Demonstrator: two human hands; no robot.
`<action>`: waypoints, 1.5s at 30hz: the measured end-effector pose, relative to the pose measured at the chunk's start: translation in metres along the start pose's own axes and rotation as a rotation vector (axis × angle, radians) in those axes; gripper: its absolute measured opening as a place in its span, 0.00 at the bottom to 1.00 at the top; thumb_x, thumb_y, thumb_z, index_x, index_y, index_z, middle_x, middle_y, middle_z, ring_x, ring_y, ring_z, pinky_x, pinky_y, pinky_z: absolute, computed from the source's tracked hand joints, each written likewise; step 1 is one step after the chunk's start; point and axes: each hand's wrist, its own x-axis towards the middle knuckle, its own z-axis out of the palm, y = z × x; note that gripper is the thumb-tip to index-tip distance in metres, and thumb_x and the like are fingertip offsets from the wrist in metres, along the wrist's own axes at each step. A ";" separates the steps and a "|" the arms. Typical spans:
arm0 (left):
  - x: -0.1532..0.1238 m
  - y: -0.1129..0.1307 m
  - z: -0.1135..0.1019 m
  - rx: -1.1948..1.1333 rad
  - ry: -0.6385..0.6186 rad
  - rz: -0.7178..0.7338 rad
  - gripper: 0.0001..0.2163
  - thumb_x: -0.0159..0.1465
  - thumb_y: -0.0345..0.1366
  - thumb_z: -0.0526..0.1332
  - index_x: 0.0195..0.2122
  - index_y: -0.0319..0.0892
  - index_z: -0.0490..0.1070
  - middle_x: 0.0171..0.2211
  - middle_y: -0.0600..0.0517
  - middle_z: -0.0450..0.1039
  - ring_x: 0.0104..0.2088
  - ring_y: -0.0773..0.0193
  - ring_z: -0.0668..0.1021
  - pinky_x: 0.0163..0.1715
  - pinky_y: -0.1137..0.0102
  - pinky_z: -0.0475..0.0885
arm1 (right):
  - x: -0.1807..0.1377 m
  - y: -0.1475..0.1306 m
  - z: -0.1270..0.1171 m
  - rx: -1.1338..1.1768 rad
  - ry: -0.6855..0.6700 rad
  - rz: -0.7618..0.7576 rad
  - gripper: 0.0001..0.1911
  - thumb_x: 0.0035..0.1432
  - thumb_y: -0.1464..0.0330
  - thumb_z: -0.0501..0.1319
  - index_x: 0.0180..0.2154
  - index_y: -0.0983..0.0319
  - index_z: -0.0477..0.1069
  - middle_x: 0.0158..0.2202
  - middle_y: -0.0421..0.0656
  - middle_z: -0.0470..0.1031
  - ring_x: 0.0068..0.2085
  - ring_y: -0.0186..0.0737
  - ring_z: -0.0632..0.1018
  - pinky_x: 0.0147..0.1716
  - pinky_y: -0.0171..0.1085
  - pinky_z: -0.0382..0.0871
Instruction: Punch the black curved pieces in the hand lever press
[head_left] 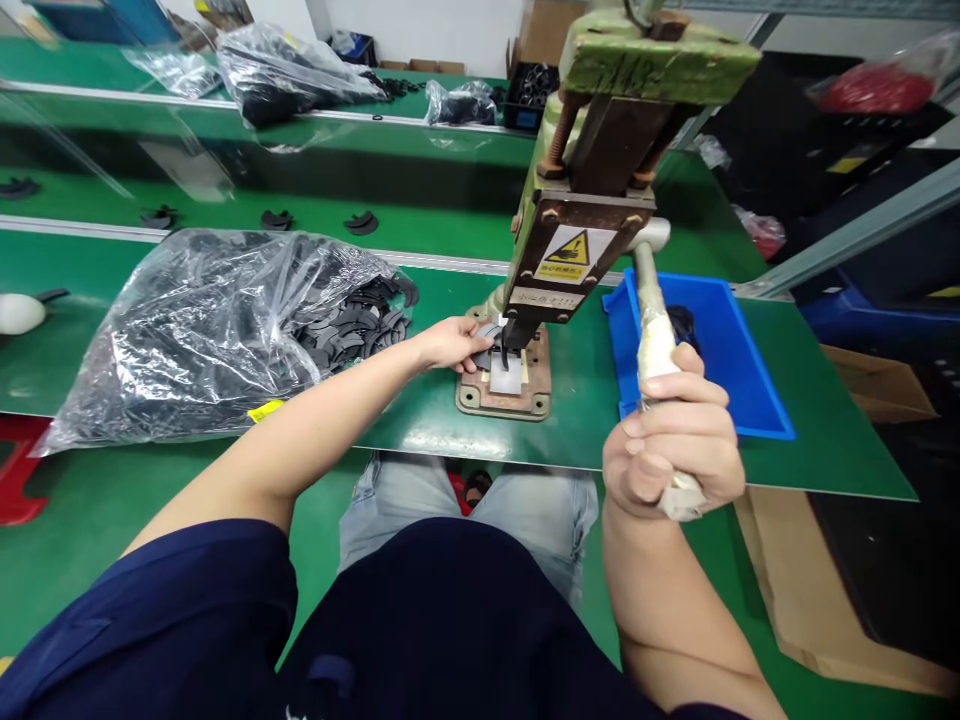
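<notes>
A green hand press (581, 230) stands on the green workbench (420, 410), its base plate (506, 395) near the front edge. My left hand (452, 343) reaches to the base and pinches a small dark curved part (487, 335) under the press head. My right hand (675, 435) is wrapped tight round the press lever (651, 310), whose handle is bound in whitish tape. A heap of the same dark curved parts (352, 325) spills from a clear plastic bag (195, 330) left of the press.
A blue tray (720, 345) with a few dark parts sits right of the press. Behind runs a green conveyor (300, 190) carrying scattered parts and more bags. A white object (21, 312) lies at far left. Cardboard (817, 590) lies below right.
</notes>
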 end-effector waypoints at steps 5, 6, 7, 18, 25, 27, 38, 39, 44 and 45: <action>0.003 0.004 -0.003 -0.039 -0.075 -0.115 0.15 0.66 0.44 0.74 0.37 0.42 0.70 0.20 0.54 0.75 0.20 0.67 0.81 0.20 0.79 0.70 | -0.002 0.004 0.001 0.028 0.020 -0.026 0.24 0.66 0.56 0.65 0.22 0.58 0.63 0.22 0.36 0.68 0.39 0.40 0.81 0.60 0.63 0.77; 0.002 0.005 -0.002 -0.054 -0.082 -0.135 0.14 0.67 0.44 0.73 0.37 0.41 0.71 0.19 0.53 0.75 0.20 0.66 0.81 0.20 0.78 0.70 | -0.004 0.004 0.002 0.027 0.024 -0.022 0.24 0.65 0.56 0.65 0.21 0.58 0.63 0.22 0.36 0.67 0.39 0.41 0.81 0.60 0.64 0.77; 0.002 0.005 -0.002 -0.070 -0.084 -0.148 0.14 0.67 0.44 0.73 0.38 0.41 0.72 0.19 0.53 0.76 0.20 0.65 0.81 0.20 0.78 0.70 | -0.005 0.004 0.004 0.024 0.032 -0.017 0.24 0.65 0.55 0.65 0.21 0.58 0.62 0.21 0.37 0.67 0.38 0.41 0.81 0.59 0.64 0.77; -0.021 -0.005 0.000 -0.252 -0.065 0.020 0.18 0.66 0.48 0.74 0.38 0.41 0.70 0.24 0.52 0.79 0.20 0.67 0.81 0.20 0.78 0.72 | 0.107 0.017 0.015 0.173 0.004 -0.062 0.28 0.64 0.55 0.68 0.63 0.51 0.72 0.60 0.42 0.75 0.62 0.47 0.79 0.58 0.46 0.78; -0.091 -0.003 -0.011 -0.307 -0.063 0.266 0.21 0.66 0.53 0.72 0.36 0.41 0.68 0.25 0.52 0.78 0.22 0.66 0.82 0.19 0.76 0.73 | 0.004 0.036 0.020 0.124 -0.354 0.474 0.20 0.63 0.63 0.70 0.55 0.57 0.71 0.44 0.42 0.79 0.44 0.35 0.84 0.47 0.39 0.83; -0.107 0.000 -0.007 -0.311 -0.080 0.288 0.20 0.67 0.53 0.71 0.35 0.42 0.68 0.25 0.52 0.78 0.22 0.65 0.81 0.20 0.76 0.73 | -0.035 0.028 0.032 0.153 -0.494 0.557 0.20 0.62 0.62 0.71 0.53 0.58 0.73 0.44 0.44 0.82 0.44 0.37 0.85 0.44 0.39 0.84; -0.138 0.011 0.012 -0.270 -0.104 0.284 0.17 0.68 0.50 0.70 0.36 0.42 0.70 0.25 0.52 0.78 0.21 0.65 0.81 0.20 0.75 0.74 | -0.075 -0.004 0.057 0.151 -0.459 0.659 0.11 0.66 0.57 0.66 0.40 0.57 0.73 0.38 0.42 0.79 0.38 0.37 0.80 0.37 0.38 0.78; -0.138 0.014 0.012 -0.278 -0.127 0.274 0.17 0.68 0.50 0.70 0.36 0.42 0.70 0.24 0.53 0.78 0.21 0.66 0.80 0.19 0.75 0.74 | -0.077 -0.004 0.055 0.148 -0.457 0.653 0.10 0.66 0.58 0.66 0.41 0.57 0.73 0.38 0.42 0.79 0.38 0.38 0.80 0.37 0.38 0.78; -0.134 0.022 0.011 -0.290 -0.268 0.203 0.17 0.67 0.50 0.71 0.35 0.41 0.71 0.22 0.53 0.76 0.18 0.67 0.77 0.18 0.75 0.74 | -0.082 -0.007 0.047 0.111 -0.470 0.611 0.07 0.67 0.60 0.65 0.41 0.56 0.73 0.38 0.42 0.79 0.38 0.38 0.80 0.39 0.40 0.77; -0.132 0.023 0.011 -0.287 -0.271 0.200 0.17 0.68 0.49 0.71 0.35 0.41 0.71 0.22 0.53 0.76 0.18 0.67 0.77 0.19 0.75 0.74 | -0.081 -0.007 0.047 0.098 -0.477 0.606 0.07 0.68 0.60 0.64 0.41 0.56 0.73 0.37 0.41 0.79 0.37 0.38 0.80 0.38 0.39 0.76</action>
